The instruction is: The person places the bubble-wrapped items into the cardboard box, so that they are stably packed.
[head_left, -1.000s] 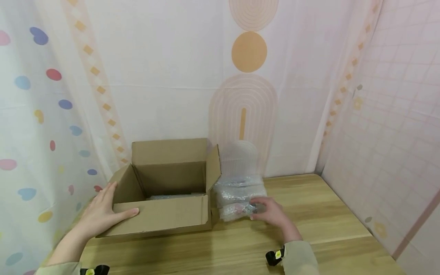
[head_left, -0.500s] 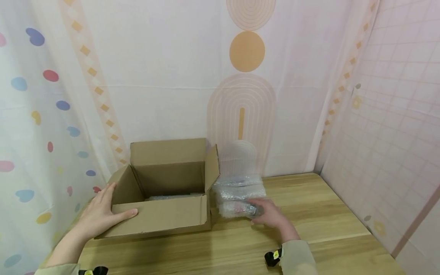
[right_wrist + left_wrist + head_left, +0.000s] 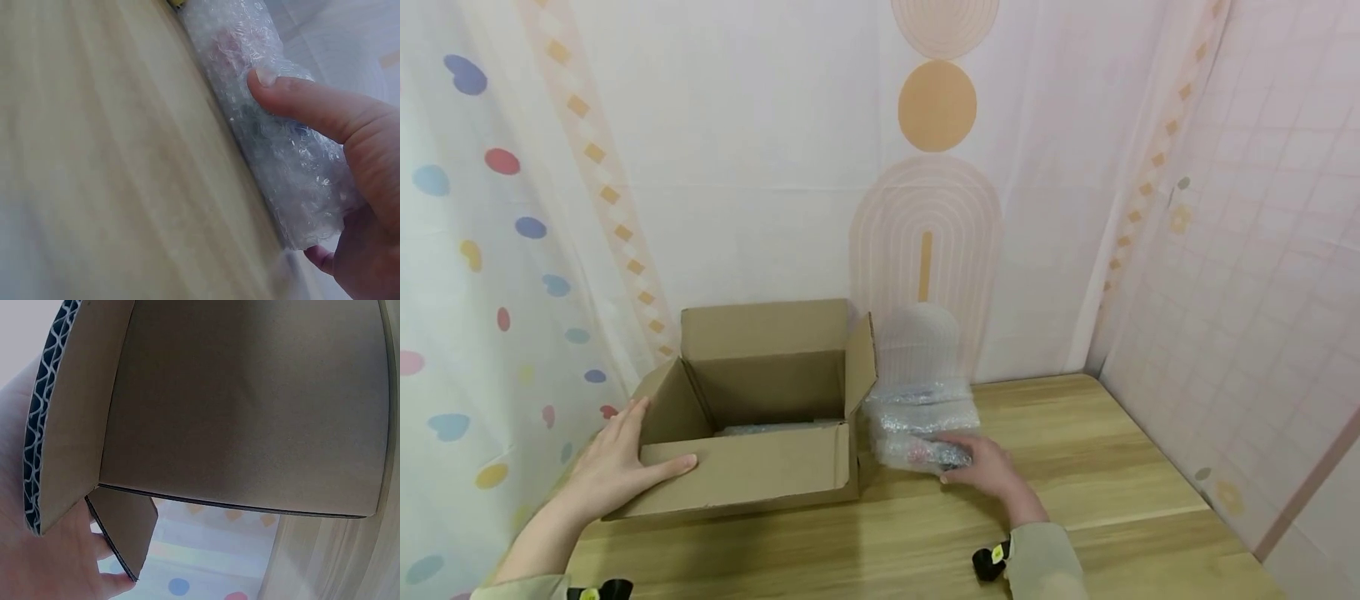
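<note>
Bundle [image 3: 921, 450] in clear bubble wrap

Wooden table [image 3: 1075, 492]; patterned curtains [image 3: 760, 167] behind (dots, arches, grid).

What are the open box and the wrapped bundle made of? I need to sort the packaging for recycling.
The box looks like plain brown corrugated cardboard, matt; the left wrist view shows the wavy fluting along a cut edge. The bundle gripped by the right hand is wrapped in clear, glossy bubble wrap, seemingly plastic; its contents are too blurred to tell.
</note>
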